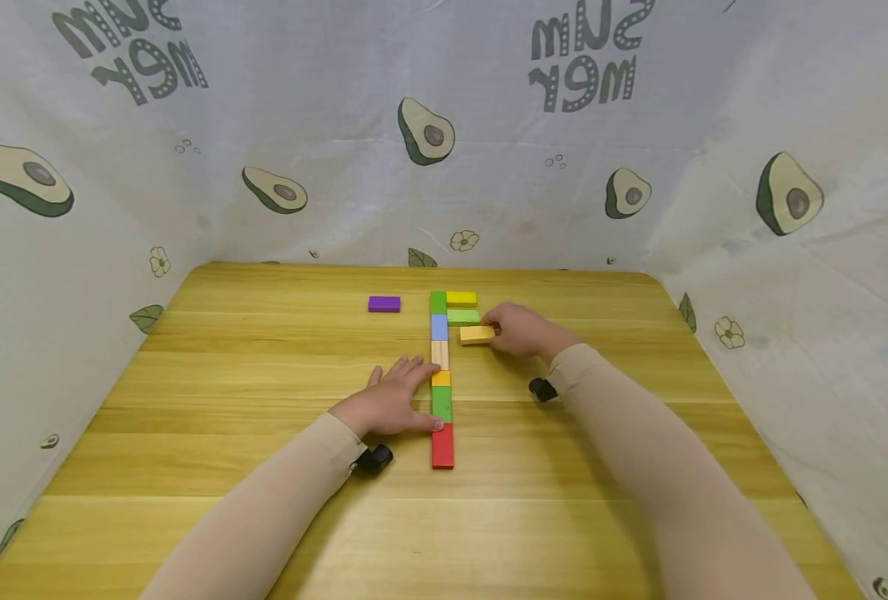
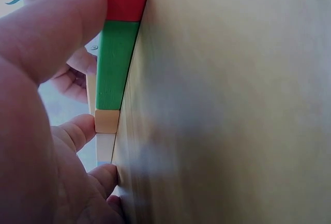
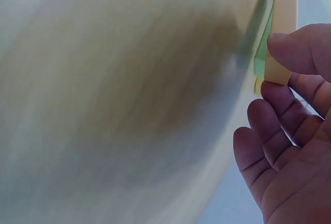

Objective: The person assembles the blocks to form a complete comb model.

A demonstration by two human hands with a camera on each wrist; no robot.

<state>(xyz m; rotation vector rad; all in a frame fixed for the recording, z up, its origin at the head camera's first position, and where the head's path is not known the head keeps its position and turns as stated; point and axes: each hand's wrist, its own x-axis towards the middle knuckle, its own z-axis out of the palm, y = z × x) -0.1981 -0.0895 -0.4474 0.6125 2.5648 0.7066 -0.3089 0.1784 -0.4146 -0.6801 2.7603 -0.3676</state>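
Note:
A straight row of wooden blocks runs away from the person: a red block (image 1: 443,450) nearest, then a green block (image 1: 442,404), an orange, a plain wood, a blue block (image 1: 439,327) and another green block (image 1: 438,302). My left hand (image 1: 386,404) lies along the row's left side with fingers spread, thumb and fingertips touching it. Between thumb and fingers, my right hand (image 1: 520,331) pinches the end of a light orange block (image 1: 477,335), held right of the row. Just beyond it, a light green block (image 1: 463,317) and a yellow block (image 1: 462,299) extend rightward from the row.
A purple block (image 1: 384,304) lies by itself left of the row's far end. Everything stands on a wooden table (image 1: 263,333), with a printed white cloth (image 1: 338,208) behind and at both sides. A small black camera (image 1: 374,459) sits at the left wrist.

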